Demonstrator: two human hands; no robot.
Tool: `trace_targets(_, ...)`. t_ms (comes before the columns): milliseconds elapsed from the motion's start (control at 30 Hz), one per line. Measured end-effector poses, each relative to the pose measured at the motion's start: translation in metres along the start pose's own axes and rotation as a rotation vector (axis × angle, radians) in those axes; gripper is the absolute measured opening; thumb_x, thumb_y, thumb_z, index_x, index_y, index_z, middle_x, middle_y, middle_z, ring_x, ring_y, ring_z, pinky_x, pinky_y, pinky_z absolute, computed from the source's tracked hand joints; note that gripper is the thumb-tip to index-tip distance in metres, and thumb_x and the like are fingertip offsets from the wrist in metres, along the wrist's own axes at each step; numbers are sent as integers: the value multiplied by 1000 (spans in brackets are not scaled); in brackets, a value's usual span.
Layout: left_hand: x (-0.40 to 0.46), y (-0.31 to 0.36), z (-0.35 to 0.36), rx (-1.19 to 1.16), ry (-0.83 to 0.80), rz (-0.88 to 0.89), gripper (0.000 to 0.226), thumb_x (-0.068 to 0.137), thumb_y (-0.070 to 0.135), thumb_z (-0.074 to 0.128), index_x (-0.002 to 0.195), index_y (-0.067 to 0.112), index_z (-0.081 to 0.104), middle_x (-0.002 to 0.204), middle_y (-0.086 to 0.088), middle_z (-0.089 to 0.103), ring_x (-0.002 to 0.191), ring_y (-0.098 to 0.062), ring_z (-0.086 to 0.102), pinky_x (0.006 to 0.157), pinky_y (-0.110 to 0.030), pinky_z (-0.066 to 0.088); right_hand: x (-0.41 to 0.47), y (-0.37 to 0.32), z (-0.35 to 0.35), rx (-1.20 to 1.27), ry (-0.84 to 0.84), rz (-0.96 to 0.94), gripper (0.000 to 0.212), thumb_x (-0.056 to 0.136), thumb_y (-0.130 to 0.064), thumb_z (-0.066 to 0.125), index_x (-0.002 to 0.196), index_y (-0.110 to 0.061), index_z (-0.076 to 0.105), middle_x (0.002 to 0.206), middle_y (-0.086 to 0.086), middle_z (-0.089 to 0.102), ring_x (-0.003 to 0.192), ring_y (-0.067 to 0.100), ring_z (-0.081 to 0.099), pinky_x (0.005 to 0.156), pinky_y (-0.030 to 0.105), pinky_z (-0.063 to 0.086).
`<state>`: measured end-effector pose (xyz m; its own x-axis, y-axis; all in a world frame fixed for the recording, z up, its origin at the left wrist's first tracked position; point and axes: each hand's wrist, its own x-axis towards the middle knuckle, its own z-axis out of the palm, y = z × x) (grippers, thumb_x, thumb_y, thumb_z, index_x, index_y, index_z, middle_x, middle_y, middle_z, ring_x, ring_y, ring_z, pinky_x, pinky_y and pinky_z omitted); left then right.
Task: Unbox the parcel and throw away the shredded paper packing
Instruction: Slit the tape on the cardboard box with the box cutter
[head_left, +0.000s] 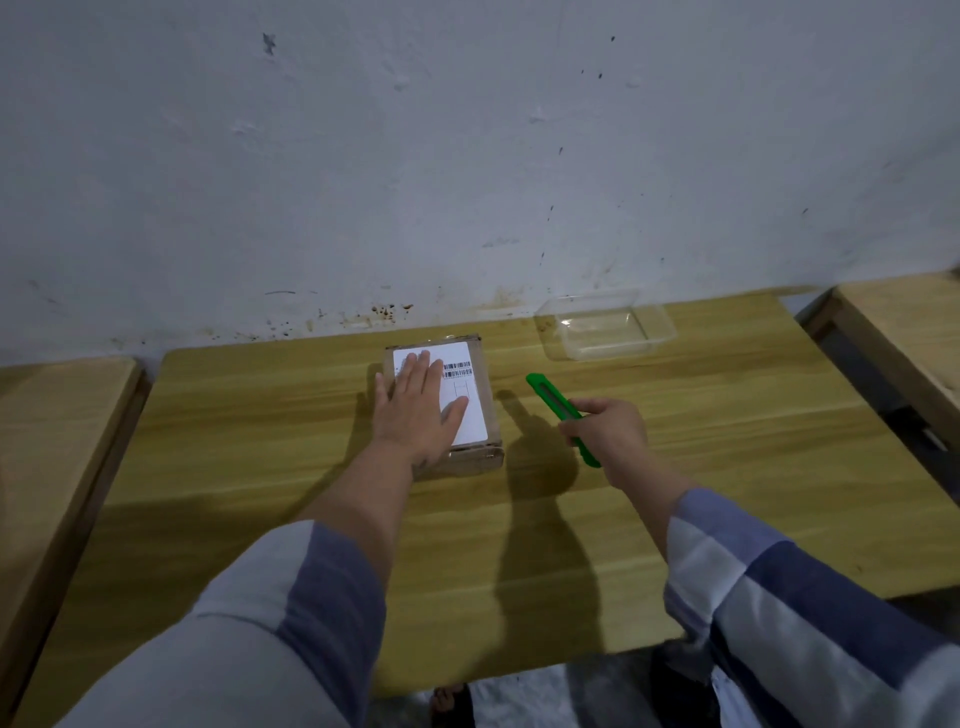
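My left hand (421, 402) flat, fingers straight, pressing parcel (475, 410) at table (675, 493) centre. Right hand (610, 434) gripping green cutter (553, 402), just right of parcel, apart. Parcel sealed (blade not visible): opening step. Next I judge cutter must meet seam. Clear tray (605, 325) far right.

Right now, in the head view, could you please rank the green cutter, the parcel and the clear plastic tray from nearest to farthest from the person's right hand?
1. Green cutter: held in the right hand itself.
2. Parcel: on the wooden table, just left of that hand, under the flat left hand.
3. Clear plastic tray: farthest, at the back by the wall.
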<state>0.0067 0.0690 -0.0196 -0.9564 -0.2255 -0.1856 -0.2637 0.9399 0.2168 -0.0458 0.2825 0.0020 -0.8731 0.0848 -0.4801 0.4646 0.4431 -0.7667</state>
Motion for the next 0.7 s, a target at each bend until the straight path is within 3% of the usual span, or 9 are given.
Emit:
trace_targets(100, 3, -3, 9, 72, 13, 37, 68, 98, 54, 12, 153, 17, -4, 161, -2, -13, 148, -16, -15, 120, -45, -9, 14, -3, 18, -244, 77, -68, 39, 80, -25, 71, 119, -21, 65, 104, 8, 71, 81, 22, 65, 74, 36, 57)
trace_targets(167, 4, -5, 14, 78, 58, 45, 69, 97, 54, 12, 153, 17, -4, 161, -2, -12, 148, -16, -15, 120, -44, -10, 28, -7, 28, -368, 70, -106, 41, 83, -30, 68, 123, -20, 62, 107, 8, 71, 88, 25, 67, 74, 34, 57)
trace_targets(300, 6, -8, 19, 81, 92, 60, 69, 96, 56, 9, 153, 18, -3, 161, -2, -11, 148, -16, -15, 120, -42, -12, 56, -21, 51, -464, 34, -168, 42, 87, -28, 63, 126, -11, 59, 110, 13, 69, 96, 29, 65, 73, 32, 53)
trace_targets(433, 7, -9, 23, 77, 114, 71, 76, 89, 59, -1, 153, 17, -2, 162, -2, -10, 148, -16, -15, 119, -43, -11, 80, -33, 71, -489, 70, -194, 42, 85, -31, 65, 121, -9, 60, 111, 14, 65, 93, 31, 65, 81, 39, 56)
trace_targets(600, 9, -9, 24, 76, 120, 63, 75, 90, 59, 2, 153, 17, -2, 162, -2, -11, 148, -16, -16, 120, -44, -10, 96, -31, 80, -565, 73, -218, 42, 83, -36, 66, 115, -9, 62, 112, 13, 62, 90, 30, 63, 83, 43, 56)
trace_targets(700, 9, -8, 24, 70, 114, 62, 75, 91, 59, 3, 153, 17, -3, 161, -2, -12, 147, -15, -17, 120, -44, -10, 91, -34, 81, -609, 127, -257, 47, 86, -38, 61, 123, -9, 57, 122, 13, 52, 102, 30, 58, 90, 40, 52)
